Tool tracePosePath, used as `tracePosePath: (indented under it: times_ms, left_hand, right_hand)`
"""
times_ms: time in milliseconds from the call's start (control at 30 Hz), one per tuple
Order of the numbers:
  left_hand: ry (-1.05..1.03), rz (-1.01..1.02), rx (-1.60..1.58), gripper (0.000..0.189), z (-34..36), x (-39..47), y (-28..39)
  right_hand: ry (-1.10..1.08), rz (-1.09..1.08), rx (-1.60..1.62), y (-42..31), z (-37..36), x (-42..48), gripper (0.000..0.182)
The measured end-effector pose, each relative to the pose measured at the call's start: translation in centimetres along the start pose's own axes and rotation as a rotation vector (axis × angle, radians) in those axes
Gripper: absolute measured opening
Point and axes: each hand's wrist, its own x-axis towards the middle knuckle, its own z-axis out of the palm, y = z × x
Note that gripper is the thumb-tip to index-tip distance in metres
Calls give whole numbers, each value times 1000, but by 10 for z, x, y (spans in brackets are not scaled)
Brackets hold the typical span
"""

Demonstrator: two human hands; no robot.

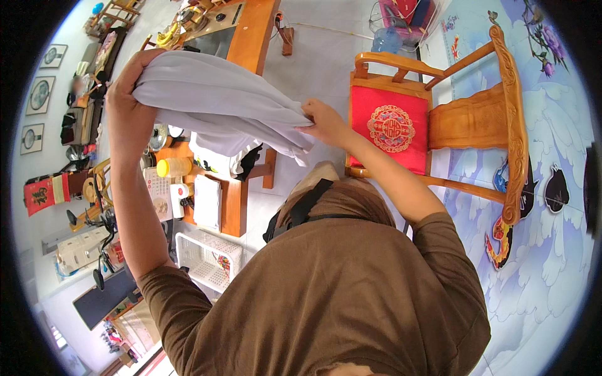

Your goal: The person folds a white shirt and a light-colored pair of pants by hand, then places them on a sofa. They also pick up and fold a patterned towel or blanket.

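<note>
A light grey cloth (221,94), perhaps a garment, is stretched between my hands above the wooden table. My left hand (131,103) grips its far left end, with the fingers mostly hidden behind the fabric. At the other end, my right hand (327,121) pinches a gathered corner between thumb and fingers. Loose folds hang below the right hand. Under the cloth, a white fabric item (221,152) with dark and green parts lies on the wooden table (233,207), partly covered from view.
A yellow-lidded jar (176,167) and a stack of white paper (207,202) are on the table. Below stands a white plastic basket (207,258). To the right is a wooden armchair (470,117) with a red cushion (390,129). A blue water bottle (386,41) stands behind it.
</note>
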Motion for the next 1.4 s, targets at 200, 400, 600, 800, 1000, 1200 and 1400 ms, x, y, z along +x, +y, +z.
tracePosePath:
  times_ms: [200,400,600,800,1000,1200,1400]
  left_hand:
    - [-60,-73,-2,38,-8,-22,-5]
    - [-84,-138,134,41,-4,-48,-21]
    - [-136,-229,308,47,24,-75,-30]
    - [-181,-304,283,36,50,-104,-42]
    - [-393,-388,-301,25,50,-118,-33]
    - [-622,114,-584,30,42,-121,19]
    - [-1006,365,-632,32,35,-110,66]
  right_hand:
    - [-205,513,456,23,-32,-3,15]
    - [262,479,687,33,-129,18,30]
    - [537,139,659,-18,-224,42,28]
    - [613,18,570,-44,-272,43,16]
    - [612,67,554,-10,-288,29,22]
    - [609,268,455,50,-263,20,27]
    - [276,387,385,40,-147,31,21]
